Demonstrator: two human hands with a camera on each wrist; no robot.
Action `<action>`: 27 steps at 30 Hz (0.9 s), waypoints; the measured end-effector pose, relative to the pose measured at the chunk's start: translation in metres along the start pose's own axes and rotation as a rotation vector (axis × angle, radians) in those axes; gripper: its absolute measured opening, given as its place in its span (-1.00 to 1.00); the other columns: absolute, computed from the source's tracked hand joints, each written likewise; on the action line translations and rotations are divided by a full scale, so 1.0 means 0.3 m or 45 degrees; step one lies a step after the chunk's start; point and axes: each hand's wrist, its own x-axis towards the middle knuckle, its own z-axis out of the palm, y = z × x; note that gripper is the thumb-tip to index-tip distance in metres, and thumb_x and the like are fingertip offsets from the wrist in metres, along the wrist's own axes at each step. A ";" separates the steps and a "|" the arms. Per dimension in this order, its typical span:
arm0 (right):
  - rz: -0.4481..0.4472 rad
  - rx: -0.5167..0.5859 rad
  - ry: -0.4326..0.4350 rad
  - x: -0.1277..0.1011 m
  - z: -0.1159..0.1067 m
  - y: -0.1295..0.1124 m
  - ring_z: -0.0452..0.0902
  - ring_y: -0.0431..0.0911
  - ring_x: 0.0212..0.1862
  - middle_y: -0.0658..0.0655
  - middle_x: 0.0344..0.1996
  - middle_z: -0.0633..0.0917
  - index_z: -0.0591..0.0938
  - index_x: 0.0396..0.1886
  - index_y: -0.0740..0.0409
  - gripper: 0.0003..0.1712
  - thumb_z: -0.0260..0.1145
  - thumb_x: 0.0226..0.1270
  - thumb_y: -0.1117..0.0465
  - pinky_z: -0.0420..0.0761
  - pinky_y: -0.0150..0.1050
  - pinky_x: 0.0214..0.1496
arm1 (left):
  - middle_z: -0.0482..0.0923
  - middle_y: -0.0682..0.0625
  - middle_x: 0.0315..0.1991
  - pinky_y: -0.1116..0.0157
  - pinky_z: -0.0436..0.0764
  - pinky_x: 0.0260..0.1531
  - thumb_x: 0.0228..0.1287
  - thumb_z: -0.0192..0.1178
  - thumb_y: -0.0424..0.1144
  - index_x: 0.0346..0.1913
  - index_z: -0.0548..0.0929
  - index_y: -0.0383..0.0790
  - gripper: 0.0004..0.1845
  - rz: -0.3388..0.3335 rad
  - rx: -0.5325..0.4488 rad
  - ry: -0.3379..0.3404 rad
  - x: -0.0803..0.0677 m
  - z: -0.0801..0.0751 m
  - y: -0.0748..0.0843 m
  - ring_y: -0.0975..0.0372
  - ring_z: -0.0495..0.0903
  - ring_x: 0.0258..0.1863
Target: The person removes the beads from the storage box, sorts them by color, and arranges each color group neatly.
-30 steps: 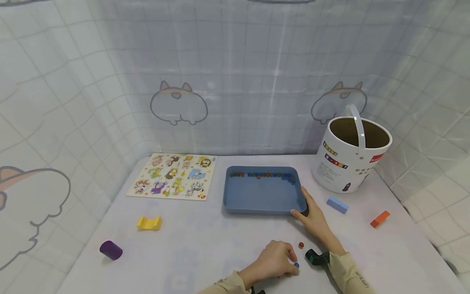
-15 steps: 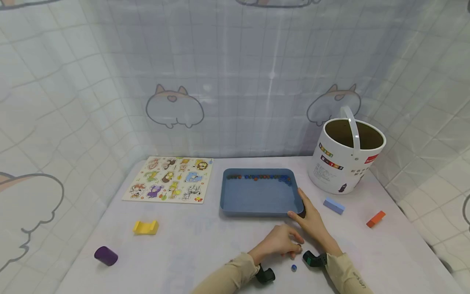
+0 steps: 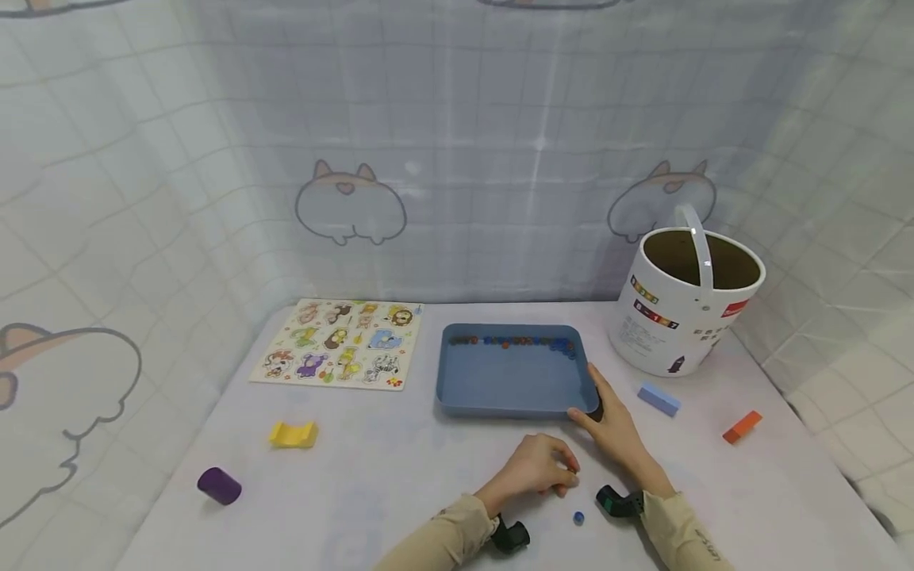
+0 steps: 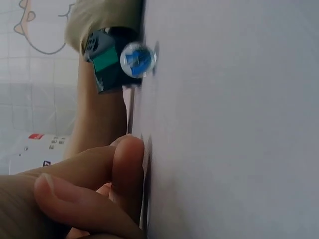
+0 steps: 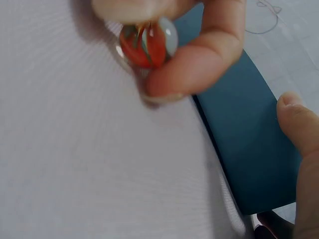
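Note:
My left hand point(image 3: 535, 466) pinches a clear marble with red swirls point(image 5: 149, 45) between thumb and finger, close over the table in front of the tray. A clear marble with a blue core point(image 3: 578, 518) lies on the table nearer the front, between my two wrists. My right hand point(image 3: 620, 432) holds the front right corner of the blue tray point(image 3: 510, 385), thumb point(image 5: 294, 112) at its front rim and fingers along its right side. Inside the tray, several red, blue and dark marbles point(image 3: 528, 341) line the back wall, clustering at the back right corner.
Behind the right hand stands a white bucket point(image 3: 664, 325) with a handle. A blue block point(image 3: 658, 399) and an orange block point(image 3: 743, 427) lie to the right. An animal puzzle board point(image 3: 339, 343), a yellow block point(image 3: 293, 434) and a purple cylinder point(image 3: 219, 485) are at the left.
My left hand has left the blue marble on the table, moved away from me to the red marble and picked it up. The right hand stays at the tray corner.

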 end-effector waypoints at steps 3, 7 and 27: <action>0.003 -0.002 0.004 -0.004 0.005 0.003 0.09 0.33 0.46 0.30 0.52 0.10 0.00 0.57 0.03 0.03 0.37 0.26 -0.02 0.18 0.28 0.37 | 0.51 0.14 -0.84 0.47 0.27 -0.85 0.05 0.44 -0.32 -0.47 0.71 -0.02 -0.88 -0.013 0.022 -0.008 0.001 0.002 0.003 0.40 0.25 -0.94; 0.014 -0.001 0.011 -0.012 0.010 0.005 0.10 0.33 0.46 0.31 0.51 0.12 0.01 0.56 0.06 0.04 0.39 0.24 -0.02 0.19 0.29 0.36 | 0.56 0.13 -0.80 0.44 0.30 -0.83 0.09 0.43 -0.25 -0.28 0.75 -0.04 -0.88 -0.024 0.021 -0.030 -0.004 -0.033 0.011 0.37 0.26 -0.94; 0.013 0.033 0.020 0.003 0.003 0.002 0.09 0.31 0.47 0.28 0.52 0.12 0.00 0.57 0.04 0.05 0.39 0.24 -0.02 0.17 0.27 0.38 | 0.71 -0.04 -0.24 0.23 0.56 -0.36 0.23 0.29 -0.35 -0.02 0.72 -0.16 -0.75 -0.077 -0.272 0.383 0.453 -0.289 0.081 0.03 0.65 -0.26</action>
